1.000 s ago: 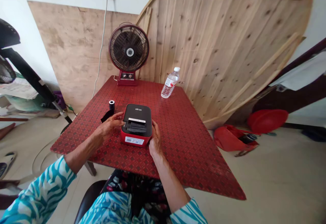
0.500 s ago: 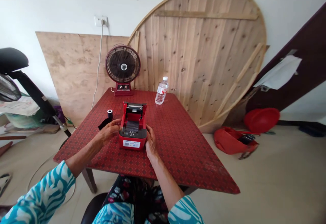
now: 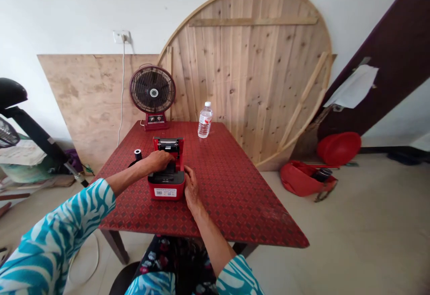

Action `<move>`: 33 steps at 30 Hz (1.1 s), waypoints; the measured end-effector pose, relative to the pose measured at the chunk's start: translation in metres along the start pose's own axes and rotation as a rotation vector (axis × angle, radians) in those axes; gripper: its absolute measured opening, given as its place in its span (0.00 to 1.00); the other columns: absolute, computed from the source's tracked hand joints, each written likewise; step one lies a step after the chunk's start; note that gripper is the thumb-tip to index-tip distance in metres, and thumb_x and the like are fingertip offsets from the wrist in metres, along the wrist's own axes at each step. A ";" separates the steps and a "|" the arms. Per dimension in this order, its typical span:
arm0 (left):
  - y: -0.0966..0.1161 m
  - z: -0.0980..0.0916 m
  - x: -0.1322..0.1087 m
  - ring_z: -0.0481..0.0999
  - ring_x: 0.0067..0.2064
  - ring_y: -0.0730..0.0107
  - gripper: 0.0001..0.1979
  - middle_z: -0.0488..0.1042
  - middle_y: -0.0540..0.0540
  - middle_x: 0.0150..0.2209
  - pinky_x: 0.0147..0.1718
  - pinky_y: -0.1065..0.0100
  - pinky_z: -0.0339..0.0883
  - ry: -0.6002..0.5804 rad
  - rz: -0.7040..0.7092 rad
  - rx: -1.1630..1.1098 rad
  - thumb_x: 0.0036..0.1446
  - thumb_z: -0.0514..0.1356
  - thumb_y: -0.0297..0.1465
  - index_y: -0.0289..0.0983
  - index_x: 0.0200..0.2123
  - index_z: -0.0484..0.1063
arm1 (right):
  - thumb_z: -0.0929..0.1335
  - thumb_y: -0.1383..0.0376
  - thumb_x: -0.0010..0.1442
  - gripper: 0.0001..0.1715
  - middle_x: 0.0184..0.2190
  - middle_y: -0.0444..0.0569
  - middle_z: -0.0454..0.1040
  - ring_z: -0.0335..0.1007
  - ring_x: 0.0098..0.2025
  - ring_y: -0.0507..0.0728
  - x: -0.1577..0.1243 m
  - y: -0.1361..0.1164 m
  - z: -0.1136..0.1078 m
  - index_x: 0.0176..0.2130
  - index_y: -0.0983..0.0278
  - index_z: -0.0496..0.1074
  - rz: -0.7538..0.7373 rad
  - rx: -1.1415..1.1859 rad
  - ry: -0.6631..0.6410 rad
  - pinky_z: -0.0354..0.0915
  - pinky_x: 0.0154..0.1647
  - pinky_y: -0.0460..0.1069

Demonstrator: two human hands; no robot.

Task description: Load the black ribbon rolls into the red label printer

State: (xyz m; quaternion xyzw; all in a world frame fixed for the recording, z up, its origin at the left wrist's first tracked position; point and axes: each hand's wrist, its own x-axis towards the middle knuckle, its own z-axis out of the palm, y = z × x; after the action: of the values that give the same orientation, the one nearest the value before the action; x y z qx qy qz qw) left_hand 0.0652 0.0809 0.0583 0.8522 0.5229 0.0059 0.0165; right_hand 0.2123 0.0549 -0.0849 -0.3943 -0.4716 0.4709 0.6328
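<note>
A small red and black label printer stands on the red patterned table with its lid raised and a white label on its front. My left hand reaches across into the open compartment, fingers curled down; whatever they pinch is hidden. Against the printer's right side, my right hand holds the casing, its fingers along the wall. Just left of the printer, a small roll with a white core stands upright. A strip of dark ribbon beside it is mostly covered by my left forearm.
Toward the back of the table are a dark red fan and a clear water bottle. A round wooden board leans on the wall behind. Red bags and a red basin sit on the floor at right.
My left hand has moved from the printer's left edge to the right, into its open compartment. My right hand stays at the right side. The whole view has shifted slightly.
</note>
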 end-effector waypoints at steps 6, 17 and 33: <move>0.004 -0.007 0.020 0.80 0.40 0.57 0.10 0.81 0.42 0.36 0.35 0.68 0.68 -0.182 0.036 0.074 0.54 0.58 0.26 0.38 0.36 0.79 | 0.63 0.58 0.58 0.20 0.48 0.49 0.75 0.68 0.53 0.58 0.002 0.003 0.001 0.47 0.60 0.74 -0.009 -0.014 0.002 0.61 0.56 0.54; -0.004 -0.003 0.012 0.79 0.41 0.61 0.13 0.81 0.45 0.40 0.38 0.69 0.68 -0.248 0.084 -0.058 0.51 0.61 0.27 0.39 0.41 0.78 | 0.64 0.57 0.58 0.20 0.47 0.48 0.76 0.69 0.51 0.58 0.001 -0.001 0.000 0.48 0.59 0.73 0.021 0.005 -0.009 0.62 0.55 0.54; 0.001 -0.007 -0.007 0.78 0.44 0.57 0.18 0.79 0.42 0.43 0.39 0.67 0.68 -0.012 0.045 -0.074 0.51 0.62 0.29 0.39 0.48 0.72 | 0.65 0.55 0.58 0.21 0.50 0.50 0.75 0.68 0.54 0.60 -0.002 -0.008 -0.004 0.49 0.60 0.72 0.034 0.002 -0.044 0.63 0.55 0.55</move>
State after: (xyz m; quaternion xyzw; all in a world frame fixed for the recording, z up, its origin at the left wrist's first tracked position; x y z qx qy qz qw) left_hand 0.0624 0.0747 0.0653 0.8625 0.5030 0.0208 0.0510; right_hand 0.2182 0.0512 -0.0790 -0.3915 -0.4780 0.4906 0.6145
